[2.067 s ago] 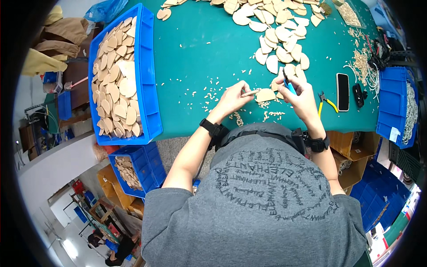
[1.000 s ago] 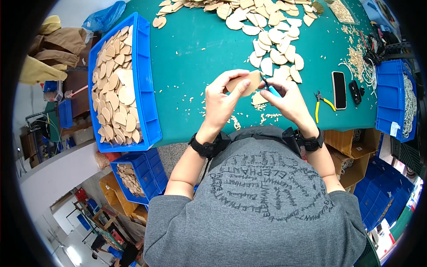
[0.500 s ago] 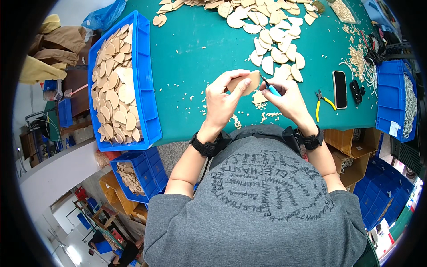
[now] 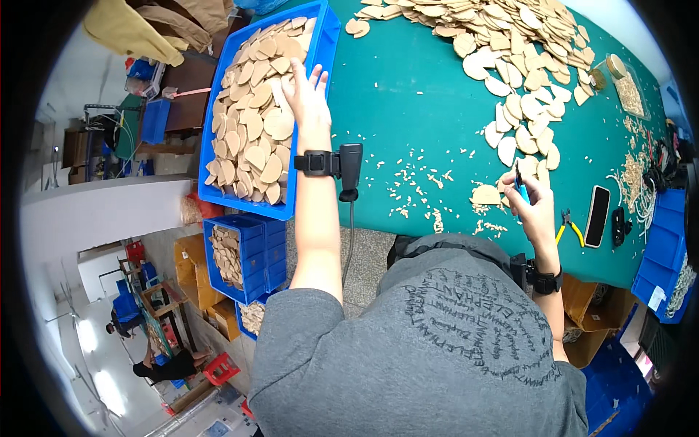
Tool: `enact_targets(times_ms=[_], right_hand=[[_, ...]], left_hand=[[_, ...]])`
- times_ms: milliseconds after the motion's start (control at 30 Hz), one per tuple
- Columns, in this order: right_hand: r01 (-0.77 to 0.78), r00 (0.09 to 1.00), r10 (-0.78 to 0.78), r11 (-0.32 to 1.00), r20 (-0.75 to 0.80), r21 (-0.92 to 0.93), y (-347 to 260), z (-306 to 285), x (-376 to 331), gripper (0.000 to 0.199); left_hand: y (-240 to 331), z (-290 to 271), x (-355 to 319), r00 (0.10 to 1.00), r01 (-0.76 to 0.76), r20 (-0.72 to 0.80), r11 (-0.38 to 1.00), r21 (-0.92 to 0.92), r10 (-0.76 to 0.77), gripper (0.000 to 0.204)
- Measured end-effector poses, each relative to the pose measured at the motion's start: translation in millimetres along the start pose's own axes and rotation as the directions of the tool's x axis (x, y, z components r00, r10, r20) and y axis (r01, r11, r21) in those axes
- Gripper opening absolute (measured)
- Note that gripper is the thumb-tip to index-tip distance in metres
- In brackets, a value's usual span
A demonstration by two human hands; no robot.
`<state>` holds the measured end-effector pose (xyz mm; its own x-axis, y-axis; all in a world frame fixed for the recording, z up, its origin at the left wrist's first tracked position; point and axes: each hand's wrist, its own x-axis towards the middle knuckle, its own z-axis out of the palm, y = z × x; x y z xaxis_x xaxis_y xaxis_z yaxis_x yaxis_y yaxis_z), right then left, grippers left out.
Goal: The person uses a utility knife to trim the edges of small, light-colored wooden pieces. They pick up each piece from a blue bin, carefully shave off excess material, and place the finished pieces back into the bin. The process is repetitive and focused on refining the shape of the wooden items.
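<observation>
My left hand (image 4: 312, 103) reaches over the right side of a blue plastic bin (image 4: 332, 40), its fingers spread and apart. Beneath and beside it the bin is heaped with thin, tan, rounded pieces (image 4: 256, 116), many of them half-round. I see no piece gripped in that hand. Over the right part of the green table, my right hand (image 4: 537, 213) is closed around a blue-handled hand tool (image 4: 523, 191) with a dark, narrow tip pointing away from me. The tool's exact kind does not show. One tan piece (image 4: 486, 194) lies on the table just left of this hand.
A large pile of tan pieces (image 4: 510, 36) covers the far table. Small scraps (image 4: 437, 218) are scattered nearer me. Yellow-handled pliers (image 4: 570, 227), a phone (image 4: 597, 216) and a blue crate (image 4: 659, 255) are at right. Stacked blue bins (image 4: 251, 255) stand lower left.
My left hand has moved left from the table to the bin, and the tan piece it held is no longer seen in it. My right hand still holds the tool. The view has shifted left.
</observation>
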<state>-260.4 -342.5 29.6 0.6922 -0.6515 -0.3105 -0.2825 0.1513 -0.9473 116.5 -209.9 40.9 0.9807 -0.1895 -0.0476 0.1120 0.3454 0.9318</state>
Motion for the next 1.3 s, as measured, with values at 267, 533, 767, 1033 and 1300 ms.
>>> enact_targets(times_ms=[267, 533, 767, 1033, 1300], right_hand=[[-0.035, 0.997, 0.033, 0.999, -0.074, -0.03, -0.9, -13.7, -1.5, 0.018], [-0.018, 0.994, 0.019, 1.0, -0.108, 0.015, 1.7, -22.2, -7.5, 0.018], [-0.037, 0.995, 0.031, 0.997, -0.092, -0.069, 7.4, -21.0, -10.5, 0.018], [0.089, 0.994, -0.099, 0.974, -0.038, -0.206, -7.0, -2.2, -4.8, 0.025], [0.086, 0.993, -0.102, 0.975, -0.064, -0.205, -15.6, -2.4, -2.2, 0.027]], left_hand=[[-129.4, 15.1, -137.2, 0.669, -0.415, 0.679, 0.605, 0.68, -0.303, 0.029], [-179.7, 38.4, -225.3, 0.274, -0.794, 0.895, 0.442, 0.417, -0.352, 0.039], [-106.5, 59.3, -200.7, 0.435, 0.572, 0.599, 0.72, 0.393, -0.673, 0.032], [-33.7, 70.9, -197.9, 0.527, 0.478, 0.624, 0.809, 0.342, -0.576, 0.031], [-27.2, 70.8, -203.7, 0.542, 0.379, 0.669, 0.858, 0.346, -0.509, 0.028]])
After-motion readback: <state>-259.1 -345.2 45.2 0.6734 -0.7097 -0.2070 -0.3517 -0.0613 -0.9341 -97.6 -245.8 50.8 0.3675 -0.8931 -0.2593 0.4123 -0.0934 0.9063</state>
